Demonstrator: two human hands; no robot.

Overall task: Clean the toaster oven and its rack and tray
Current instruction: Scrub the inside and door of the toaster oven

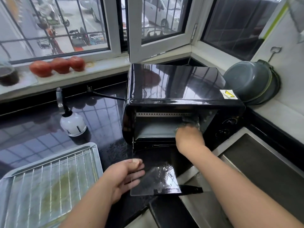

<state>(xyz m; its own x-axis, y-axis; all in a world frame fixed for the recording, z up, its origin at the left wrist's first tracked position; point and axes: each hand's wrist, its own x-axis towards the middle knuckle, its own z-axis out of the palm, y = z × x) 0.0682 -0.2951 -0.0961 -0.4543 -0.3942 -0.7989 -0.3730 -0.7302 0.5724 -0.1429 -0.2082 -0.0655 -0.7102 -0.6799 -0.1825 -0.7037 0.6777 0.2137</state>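
Left hand (126, 176) flat on glossy glass door (158, 175) — right hand's (189, 137) grip unclear inside boxy black oven (177, 89).

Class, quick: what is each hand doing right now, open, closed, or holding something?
Left hand: open, fingers flat on the lowered glass oven door.
Right hand: inside the black toaster oven, fingers hidden; grip cannot be told.

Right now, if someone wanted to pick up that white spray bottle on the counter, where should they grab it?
Probably by the black neck under the trigger, coming from above. The spray bottle stands upright, its round white body is wide, and the narrow neck looks easier for fingers to curl round.
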